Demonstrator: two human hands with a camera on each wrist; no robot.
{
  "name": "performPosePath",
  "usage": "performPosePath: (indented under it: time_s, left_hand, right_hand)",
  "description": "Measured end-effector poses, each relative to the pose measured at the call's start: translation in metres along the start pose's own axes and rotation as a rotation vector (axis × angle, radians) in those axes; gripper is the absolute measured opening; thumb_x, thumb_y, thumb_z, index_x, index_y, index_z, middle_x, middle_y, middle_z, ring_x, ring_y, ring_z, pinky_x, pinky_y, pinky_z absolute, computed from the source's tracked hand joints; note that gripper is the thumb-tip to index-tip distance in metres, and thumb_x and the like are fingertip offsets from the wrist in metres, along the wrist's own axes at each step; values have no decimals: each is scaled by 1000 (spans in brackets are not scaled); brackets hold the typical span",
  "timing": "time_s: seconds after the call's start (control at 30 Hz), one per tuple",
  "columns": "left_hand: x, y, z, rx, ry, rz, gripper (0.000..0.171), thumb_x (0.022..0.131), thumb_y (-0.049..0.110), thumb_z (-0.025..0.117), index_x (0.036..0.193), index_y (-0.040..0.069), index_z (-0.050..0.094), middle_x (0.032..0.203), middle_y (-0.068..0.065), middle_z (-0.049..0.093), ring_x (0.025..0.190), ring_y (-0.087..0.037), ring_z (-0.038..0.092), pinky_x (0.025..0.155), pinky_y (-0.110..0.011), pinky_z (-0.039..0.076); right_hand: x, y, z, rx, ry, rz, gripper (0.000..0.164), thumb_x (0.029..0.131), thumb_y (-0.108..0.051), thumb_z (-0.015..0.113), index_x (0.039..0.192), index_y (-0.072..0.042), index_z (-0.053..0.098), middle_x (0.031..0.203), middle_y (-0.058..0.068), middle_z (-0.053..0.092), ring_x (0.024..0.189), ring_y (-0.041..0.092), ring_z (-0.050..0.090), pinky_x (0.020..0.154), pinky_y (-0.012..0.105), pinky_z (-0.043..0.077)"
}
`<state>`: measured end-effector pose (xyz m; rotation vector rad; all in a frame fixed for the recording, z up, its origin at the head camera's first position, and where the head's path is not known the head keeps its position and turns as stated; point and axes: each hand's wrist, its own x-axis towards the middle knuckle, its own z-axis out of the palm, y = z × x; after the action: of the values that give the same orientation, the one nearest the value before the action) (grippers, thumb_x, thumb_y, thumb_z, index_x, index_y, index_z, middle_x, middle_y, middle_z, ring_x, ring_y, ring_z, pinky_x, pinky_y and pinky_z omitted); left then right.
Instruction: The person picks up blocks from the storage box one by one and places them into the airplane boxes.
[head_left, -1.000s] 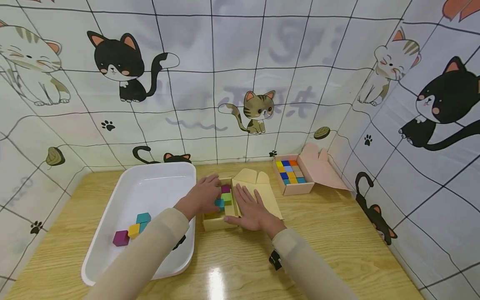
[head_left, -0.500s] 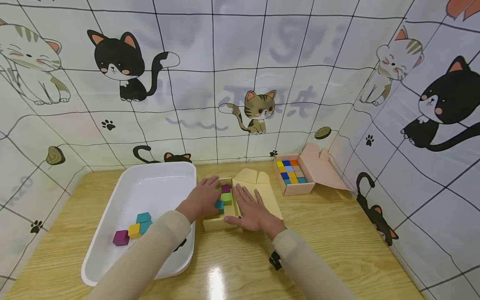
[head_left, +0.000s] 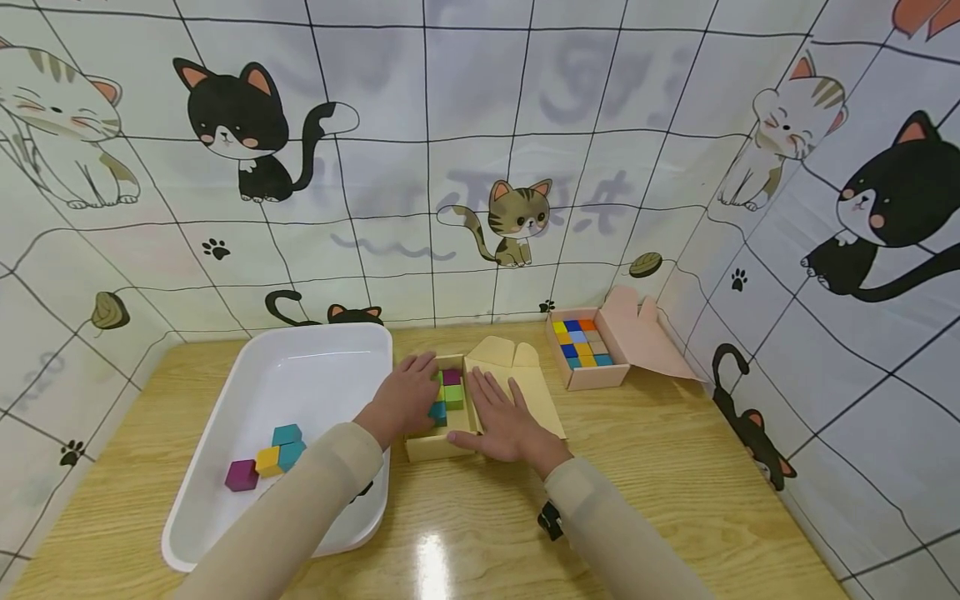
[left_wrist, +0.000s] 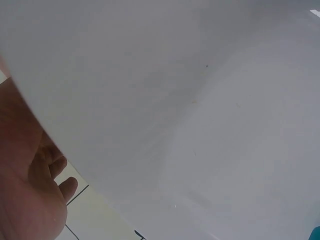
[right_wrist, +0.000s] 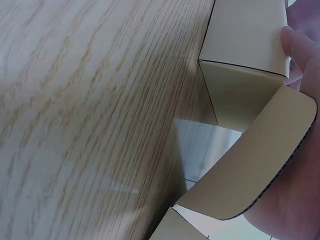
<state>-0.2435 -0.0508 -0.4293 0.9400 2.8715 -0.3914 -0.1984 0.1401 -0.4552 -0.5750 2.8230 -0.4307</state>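
A cream cardboard box (head_left: pixel 441 451) stands in the middle of the table, its lid (head_left: pixel 536 408) folded out to the right. Inside it are a purple block (head_left: pixel 452 377), a green block (head_left: pixel 453 397) and a teal block (head_left: pixel 437 413), among others partly covered. My left hand (head_left: pixel 405 396) reaches over the box's left side; its thumb and fingertips are hidden among the blocks. Against the right wall and lid rests my right hand (head_left: pixel 506 425), fingers straight. The right wrist view shows its thumb (right_wrist: pixel 295 45) at the edge of the box.
A white tray (head_left: pixel 330 346) at left holds a purple cube (head_left: pixel 242 476), a yellow cube (head_left: pixel 268 462) and two teal cubes (head_left: pixel 287 436). Farther back right, a pink box (head_left: pixel 596 379) full of coloured blocks stands with its lid open. Cat-patterned cloth hangs behind.
My left hand has shifted only slightly left over the box, and the teal block beneath it has moved a little left. My right hand stays where it was.
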Motion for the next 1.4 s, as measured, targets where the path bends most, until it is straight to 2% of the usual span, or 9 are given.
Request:
performPosePath:
  time_s: [0.17,0.37,0.5,0.6,0.83,1.0,1.2,1.4]
  left_hand:
    - [1,1,2,23,0,-12,54,81,46,73,119,8,67,148,-8,45,148,-25,25,124,-43,20]
    - [1,-1,3,2,20,-9,56,80,47,74,118,7,66,145,-9,47,148,-26,27,124,-44,22]
    - [-2,-7,-2,-59,54,-5,48,78,48,76,107,11,67,141,-9,50,147,-29,28,122,-46,25]
    - [-5,-14,-9,-140,98,-11,44,77,48,79,99,13,65,137,-9,52,146,-30,29,122,-49,25]
    - [-18,-37,-26,-243,204,-48,36,78,37,81,97,11,65,130,-11,54,145,-35,30,121,-51,25]
    - [-31,-59,-29,-262,238,-85,29,80,31,78,96,11,65,131,-13,54,147,-37,26,120,-54,26]
    - [-52,-89,-23,-292,227,-145,28,81,29,78,98,11,65,137,-17,50,147,-40,21,118,-59,24]
    - [-78,-116,-20,-316,214,-207,25,81,28,78,97,12,67,139,-20,48,146,-44,19,117,-64,21]
  right_hand:
    - [0,1,0,-7,-10,8,99,90,-73,40,158,-15,-3,166,2,-3,154,20,-3,123,55,-4]
    - [0,1,0,-8,-9,9,98,91,-71,41,158,-15,-2,167,2,-2,155,21,-2,123,56,-4]
    - [0,2,0,0,-6,13,96,92,-68,44,158,-14,-2,167,2,-3,155,22,-2,123,57,-4]
    - [0,2,-2,0,-5,14,97,91,-67,44,158,-14,-2,167,3,-2,155,23,-1,123,57,-3]
    - [0,5,-2,1,-20,10,99,89,-73,41,158,-15,-2,166,2,-3,155,23,-1,123,56,-4]
    - [1,4,-2,-12,-22,1,102,88,-78,36,157,-14,-4,166,3,-5,155,23,-1,123,56,-4]
    - [-1,1,-1,3,-8,-17,98,91,-69,42,157,-13,-1,166,5,-3,155,24,1,123,58,-2]
    - [-2,0,-2,-10,-17,-11,100,90,-73,40,157,-13,-2,166,4,-4,155,23,1,123,57,-2]
